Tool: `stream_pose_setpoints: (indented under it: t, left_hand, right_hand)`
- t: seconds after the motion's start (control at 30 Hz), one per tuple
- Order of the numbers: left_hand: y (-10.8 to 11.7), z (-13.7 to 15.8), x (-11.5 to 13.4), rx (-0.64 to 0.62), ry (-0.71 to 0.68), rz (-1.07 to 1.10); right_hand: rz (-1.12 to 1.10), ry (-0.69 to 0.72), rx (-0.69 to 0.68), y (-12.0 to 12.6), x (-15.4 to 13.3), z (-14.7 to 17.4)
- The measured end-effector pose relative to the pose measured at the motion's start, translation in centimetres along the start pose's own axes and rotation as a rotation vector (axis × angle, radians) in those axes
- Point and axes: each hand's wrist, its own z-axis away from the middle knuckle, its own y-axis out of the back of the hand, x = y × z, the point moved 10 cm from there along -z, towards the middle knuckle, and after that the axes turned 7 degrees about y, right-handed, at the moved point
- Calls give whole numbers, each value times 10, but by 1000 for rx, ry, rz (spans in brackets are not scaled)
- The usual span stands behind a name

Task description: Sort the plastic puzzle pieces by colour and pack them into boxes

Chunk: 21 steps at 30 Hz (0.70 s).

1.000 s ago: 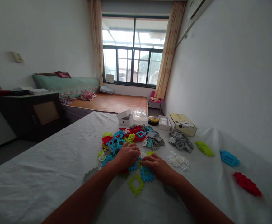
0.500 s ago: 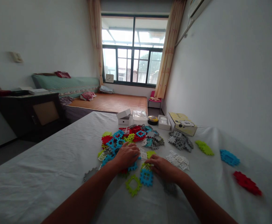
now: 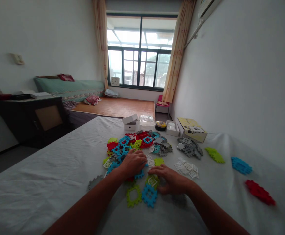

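My left hand (image 3: pixel 134 162) rests palm down on the near part of a heap of toothed plastic tiles (image 3: pixel 125 149), its fingers stretched to the right and their tips partly hidden. My right hand (image 3: pixel 170 179) hovers over or touches a lime green tile with a white grid piece (image 3: pixel 152 180) on it; thumb and fingers are apart. Just in front lie a blue window-shaped tile (image 3: pixel 149 195) and a lime green square frame (image 3: pixel 134 196). Beyond my right fingertips are another lime green tile (image 3: pixel 159 162) and some white grid pieces (image 3: pixel 150 161).
To the right lie a stack of white grids (image 3: pixel 187 167), a grey tile pile (image 3: pixel 189 147), and lime green (image 3: pixel 215 154), blue (image 3: pixel 241 165) and red tiles (image 3: pixel 260 192). Along the far edge stand a yellow box (image 3: pixel 191 129), a clear container (image 3: pixel 146 121) and small white boxes (image 3: pixel 130 122).
The blue tile and the lime green frame have slid nearer and to the left. My right hand's fingers have spread, with the thumb now apart. My left hand stays in place.
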Motion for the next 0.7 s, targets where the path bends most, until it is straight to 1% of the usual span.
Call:
stream_pose_setpoints:
  t: [0.07, 0.17, 0.23, 0.3, 0.33, 0.4, 0.5, 0.53, 0.6, 0.67, 0.7]
  left_hand:
    - [0, 0, 1, -4, -6, 4]
    - [1, 0, 1, -6, 2, 11]
    - [1, 0, 0, -7, 7, 8]
    - [1, -1, 0, -5, 10, 0]
    - [1, -1, 0, -3, 13, -4]
    - [2, -1, -1, 0, 18, -10]
    - [2, 0, -1, 1, 11, -14]
    - [2, 0, -2, 4, 9, -17]
    - [3, 0, -2, 9, 6, -23]
    - [5, 0, -3, 14, 12, -30]
    - [6, -1, -4, 16, 20, -36]
  right_hand:
    - [-12, 1, 28, 1, -1, 0]
    - [-8, -57, 126, 8, 5, 1]
    - [71, -73, 209, 16, 6, 1]
    - [224, -42, 261, 21, 2, 0]
    - [309, -15, 260, 21, -1, -1]
    - [451, 48, 211, 18, -7, -4]
    - [555, 123, 150, 15, -12, -4]
    - [564, 131, 161, 18, -13, -3]
    - [514, 92, 259, 31, -11, 0]
    - [331, 7, 396, 45, -3, 6]
    - [198, -31, 425, 46, 1, 7]
